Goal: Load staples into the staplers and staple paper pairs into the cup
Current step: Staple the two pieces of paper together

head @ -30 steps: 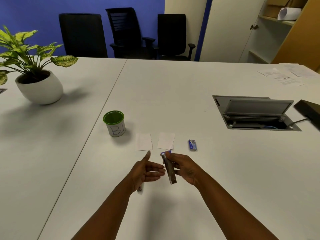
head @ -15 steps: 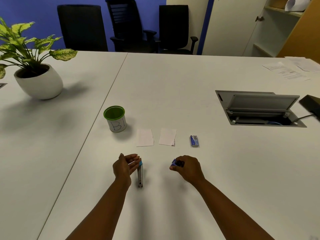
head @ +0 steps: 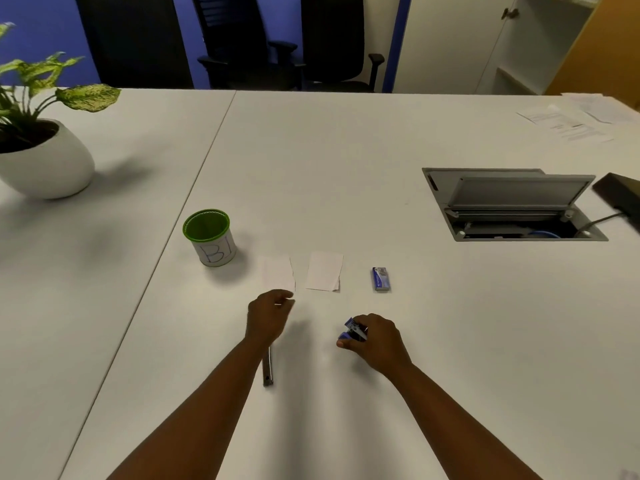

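My right hand (head: 375, 342) is closed around a small blue stapler (head: 354, 331), held low over the white table (head: 346, 150). My left hand (head: 268, 317) hovers with loosely curled fingers just short of the left paper slip (head: 278, 273); whether it holds anything is unclear. A second, metal stapler (head: 267, 370) lies flat on the table, partly under my left wrist. The right paper slip (head: 324, 270) lies beside the first. A blue staple box (head: 381, 279) sits to the right of the slips. The green-rimmed cup (head: 209, 237) marked "B1" stands upright to the left.
A potted plant (head: 41, 157) stands at the far left. An open cable hatch (head: 512, 206) is set into the table at the right, with a black device (head: 620, 197) beside it. Printed sheets (head: 568, 124) lie at the far right. Office chairs (head: 242, 43) stand behind the table.
My left hand has moved forward off the metal stapler toward the left paper slip. My right hand stays low with the blue stapler. The camera has tilted down.
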### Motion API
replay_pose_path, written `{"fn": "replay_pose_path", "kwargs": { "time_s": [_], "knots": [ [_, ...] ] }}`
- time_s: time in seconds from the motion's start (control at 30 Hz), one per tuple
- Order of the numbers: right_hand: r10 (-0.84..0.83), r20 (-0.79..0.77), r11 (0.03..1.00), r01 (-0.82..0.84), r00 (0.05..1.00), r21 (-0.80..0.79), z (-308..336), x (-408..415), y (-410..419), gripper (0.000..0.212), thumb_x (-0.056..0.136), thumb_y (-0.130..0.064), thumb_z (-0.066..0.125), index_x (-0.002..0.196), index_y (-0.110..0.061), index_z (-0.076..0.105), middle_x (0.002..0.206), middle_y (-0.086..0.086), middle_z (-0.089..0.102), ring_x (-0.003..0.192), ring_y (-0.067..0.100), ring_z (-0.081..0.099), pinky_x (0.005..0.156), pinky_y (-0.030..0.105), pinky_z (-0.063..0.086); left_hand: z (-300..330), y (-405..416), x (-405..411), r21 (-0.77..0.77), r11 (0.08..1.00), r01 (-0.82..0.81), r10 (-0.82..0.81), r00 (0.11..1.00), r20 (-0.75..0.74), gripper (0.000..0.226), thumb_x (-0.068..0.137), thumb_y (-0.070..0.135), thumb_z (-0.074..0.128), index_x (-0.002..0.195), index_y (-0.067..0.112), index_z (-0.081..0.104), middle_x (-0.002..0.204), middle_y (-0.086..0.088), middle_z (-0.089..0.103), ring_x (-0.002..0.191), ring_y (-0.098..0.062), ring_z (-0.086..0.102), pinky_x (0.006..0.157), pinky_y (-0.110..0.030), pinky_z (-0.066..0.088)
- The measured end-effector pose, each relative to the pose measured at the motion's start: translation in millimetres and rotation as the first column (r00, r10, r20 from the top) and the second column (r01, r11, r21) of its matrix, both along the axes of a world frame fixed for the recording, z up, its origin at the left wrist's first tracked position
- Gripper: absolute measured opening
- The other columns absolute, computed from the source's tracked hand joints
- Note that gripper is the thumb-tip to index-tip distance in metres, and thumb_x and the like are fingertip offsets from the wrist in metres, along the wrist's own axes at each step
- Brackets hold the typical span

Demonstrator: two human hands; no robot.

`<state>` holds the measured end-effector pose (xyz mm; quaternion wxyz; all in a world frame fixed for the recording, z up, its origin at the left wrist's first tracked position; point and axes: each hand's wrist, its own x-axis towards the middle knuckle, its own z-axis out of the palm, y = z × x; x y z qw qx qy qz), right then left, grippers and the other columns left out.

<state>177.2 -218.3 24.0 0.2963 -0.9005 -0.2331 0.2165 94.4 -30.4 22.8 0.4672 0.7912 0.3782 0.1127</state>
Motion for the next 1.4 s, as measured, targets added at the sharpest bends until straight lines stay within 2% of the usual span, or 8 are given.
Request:
{"fn": "replay_pose_path", "kwargs": {
  "time_s": [0.13, 0.33, 0.6, 0.87, 1.03, 1.17, 1.33, 1.4],
  "knots": [
    [-0.085, -0.029, 0.994, 0.087, 0.996, 0.067, -6, 9, -2, 0.041, 0.072, -0.04, 0.075, 0.101, -0.013, 0.065, 0.096, 0.007, 0.064, 0.087, 0.019, 0.057, 0.074, 0.025, 0.042, -13, -5, 34, 0.268, 0.823, 0.5, -0.406, 0.849, -0.338, 0.05, 0.097, 0.022, 0.042, 0.144, 0.011, 0.029, 0.152, -0.008, 0.029, 0.14, -0.02, 0.027, 0.113, -0.028, 0.023],
    [-0.19, -0.135, 0.964, 0.21, 0.972, 0.161, -11, 26, 2, 0.038, 0.078, -0.041, 0.068, 0.108, -0.019, 0.062, 0.093, -0.005, 0.059, 0.086, 0.013, 0.057, 0.08, 0.023, 0.044, -33, -4, 74, 0.357, 0.593, 0.722, -0.455, 0.666, -0.591, 0.061, 0.1, 0.02, 0.034, 0.148, 0.007, -0.001, 0.158, -0.009, -0.009, 0.146, -0.023, -0.003, 0.118, -0.033, 0.01],
    [-0.382, -0.442, 0.803, 0.529, 0.811, 0.276, -7, 41, 4, 0.021, 0.09, -0.034, 0.054, 0.104, -0.018, 0.058, 0.08, -0.002, 0.056, 0.065, 0.016, 0.059, 0.065, 0.027, 0.052, -50, -11, 80, 0.438, 0.543, 0.717, -0.435, 0.686, -0.583, 0.055, 0.1, 0.032, 0.032, 0.146, 0.006, 0.017, 0.157, -0.009, 0.015, 0.143, -0.022, 0.02, 0.11, -0.033, 0.029],
    [-0.375, -0.503, 0.801, 0.545, 0.779, 0.246, -2, 33, 10, 0.012, 0.09, -0.033, 0.054, 0.099, -0.024, 0.054, 0.076, 0.0, 0.054, 0.064, 0.013, 0.052, 0.051, 0.019, 0.048, -50, -47, 56, 0.509, 0.386, 0.769, -0.405, 0.638, -0.656, 0.035, 0.096, 0.002, 0.037, 0.13, -0.003, 0.04, 0.129, -0.021, 0.053, 0.112, -0.033, 0.057, 0.091, -0.037, 0.047],
    [-0.422, -0.486, 0.818, 0.552, 0.766, 0.161, 2, 28, 7, 0.029, 0.077, -0.042, 0.068, 0.075, -0.018, 0.052, 0.059, 0.0, 0.048, 0.047, 0.012, 0.042, 0.045, 0.022, 0.04, -31, -47, 38, 0.592, 0.545, 0.593, -0.367, 0.804, -0.468, 0.046, 0.091, 0.018, 0.055, 0.135, 0.009, 0.045, 0.133, -0.009, 0.056, 0.116, -0.022, 0.059, 0.096, -0.028, 0.046],
    [-0.449, -0.609, 0.682, 0.691, 0.654, 0.239, 15, 26, 6, 0.028, 0.073, -0.04, 0.073, 0.075, -0.017, 0.057, 0.063, 0.001, 0.055, 0.044, 0.011, 0.037, 0.04, 0.021, 0.034, -5, -48, 23, 0.816, 0.465, 0.345, -0.479, 0.872, -0.096, 0.051, 0.037, 0.009, 0.093, 0.085, 0.012, 0.077, 0.088, -0.002, 0.076, 0.077, -0.016, 0.073, 0.059, -0.028, 0.059],
    [-0.397, -0.676, 0.597, 0.734, 0.621, 0.323, 38, 23, 8, 0.02, 0.075, -0.025, 0.074, 0.081, -0.012, 0.06, 0.062, 0.004, 0.053, 0.041, 0.008, 0.036, 0.036, 0.017, 0.032, 14, -55, 12, 0.905, 0.381, 0.19, -0.57, 0.819, 0.068, 0.05, 0.048, 0.009, 0.089, 0.096, 0.012, 0.075, 0.103, -0.004, 0.073, 0.094, -0.023, 0.07, 0.074, -0.038, 0.058],
    [-0.392, -0.668, 0.572, 0.736, 0.633, 0.362, 47, 23, 7, 0.016, 0.076, -0.014, 0.073, 0.076, -0.01, 0.057, 0.053, 0.003, 0.043, 0.035, 0.006, 0.033, 0.033, 0.015, 0.028, 20, -57, 10, 0.859, 0.488, 0.155, -0.507, 0.851, 0.135, 0.053, 0.057, 0.006, 0.085, 0.107, 0.01, 0.07, 0.112, -0.005, 0.07, 0.099, -0.021, 0.068, 0.076, -0.033, 0.057]
  ]
}}
